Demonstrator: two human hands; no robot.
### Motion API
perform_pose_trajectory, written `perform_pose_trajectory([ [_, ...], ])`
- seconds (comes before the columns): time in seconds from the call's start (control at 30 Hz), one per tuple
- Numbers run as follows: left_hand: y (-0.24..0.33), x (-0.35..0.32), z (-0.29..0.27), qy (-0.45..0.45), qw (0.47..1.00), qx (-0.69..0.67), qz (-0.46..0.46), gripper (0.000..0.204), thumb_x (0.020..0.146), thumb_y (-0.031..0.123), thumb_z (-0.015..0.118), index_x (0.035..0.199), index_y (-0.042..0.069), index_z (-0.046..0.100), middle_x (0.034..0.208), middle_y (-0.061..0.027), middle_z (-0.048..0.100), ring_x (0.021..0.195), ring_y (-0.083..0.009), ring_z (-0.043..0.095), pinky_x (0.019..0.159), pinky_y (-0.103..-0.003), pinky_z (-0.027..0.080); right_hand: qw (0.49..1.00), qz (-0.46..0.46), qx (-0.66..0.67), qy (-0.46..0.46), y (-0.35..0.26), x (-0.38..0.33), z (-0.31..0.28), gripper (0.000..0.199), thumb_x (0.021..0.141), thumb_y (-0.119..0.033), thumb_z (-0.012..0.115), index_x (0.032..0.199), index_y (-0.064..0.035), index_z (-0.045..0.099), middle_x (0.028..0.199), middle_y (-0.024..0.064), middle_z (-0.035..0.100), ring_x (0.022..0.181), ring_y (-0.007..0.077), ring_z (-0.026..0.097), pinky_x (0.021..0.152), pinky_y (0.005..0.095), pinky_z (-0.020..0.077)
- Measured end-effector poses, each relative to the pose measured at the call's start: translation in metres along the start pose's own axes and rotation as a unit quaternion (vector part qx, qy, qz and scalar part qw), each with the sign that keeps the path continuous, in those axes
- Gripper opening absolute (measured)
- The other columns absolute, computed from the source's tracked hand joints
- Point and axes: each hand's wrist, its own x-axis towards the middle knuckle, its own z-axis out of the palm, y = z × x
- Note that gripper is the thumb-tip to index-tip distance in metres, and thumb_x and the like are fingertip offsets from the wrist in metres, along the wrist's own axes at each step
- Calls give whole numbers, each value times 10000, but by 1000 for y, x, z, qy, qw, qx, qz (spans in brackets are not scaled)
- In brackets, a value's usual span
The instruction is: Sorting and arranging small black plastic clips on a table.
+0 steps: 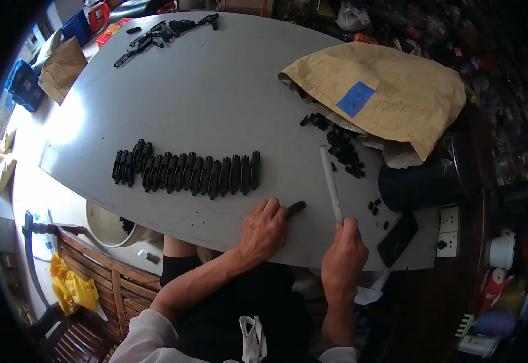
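Observation:
Near the table's front edge, my left hand (263, 228) is closed around a black plastic part (297, 209), whose end sticks out to the right. My right hand (344, 251) grips the lower end of a long whitish stick (330, 181), which points away from me over the table. To the left of my hands stands a row of similar black plastic parts (185, 172), side by side. Small black pieces (345, 151) lie in a heap beyond the stick, and several more loose bits (374, 207) are to its right.
A brown paper sack (391, 91) with a blue patch lies open at the far right. More black parts (161, 35) are heaped at the far left. A dark flat phone-like object (398, 239) and a black cylindrical container (421, 184) are at the right edge. A wooden chair (94, 266) stands lower left.

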Motion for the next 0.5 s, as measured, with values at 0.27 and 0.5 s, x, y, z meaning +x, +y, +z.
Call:
perform_pose_trajectory([
  [0.27, 3, 2, 1, -9, 1000, 5, 1, 182, 684, 31, 650, 844, 24, 562, 830, -112, 496, 759, -281, 540, 622, -391, 475, 999, 3, 32, -23, 4, -8, 25, 100, 964, -109, 446, 941, -20, 488, 819, 191, 599, 752, 361, 627, 615, 439, 467],
  [0.5, 16, 27, 0, 30, 998, 48, 32, 293, 724, 213, 700, 921, 33, 577, 890, -119, 492, 872, -275, 501, 714, -400, 428, 998, 1, 57, 30, 11, -7, 25, 114, 968, -114, 444, 936, -16, 493, 775, 171, 581, 700, 341, 609, 597, 409, 456],
])
